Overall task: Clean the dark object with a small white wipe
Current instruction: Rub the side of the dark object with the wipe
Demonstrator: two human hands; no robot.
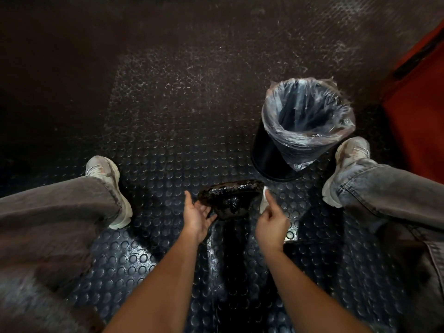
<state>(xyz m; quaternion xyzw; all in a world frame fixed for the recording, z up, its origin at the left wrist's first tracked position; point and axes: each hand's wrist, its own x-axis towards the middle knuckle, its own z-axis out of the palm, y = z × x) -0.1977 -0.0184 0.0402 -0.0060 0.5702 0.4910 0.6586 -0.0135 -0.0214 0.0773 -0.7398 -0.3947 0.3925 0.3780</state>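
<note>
studded floor (168,145) under lined bin (271,155)

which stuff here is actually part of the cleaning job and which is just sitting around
Part of the job:
dark object, held by left hand
white wipe, pinched in right hand

Just there:
lined bin
studded floor mat
red panel
</note>
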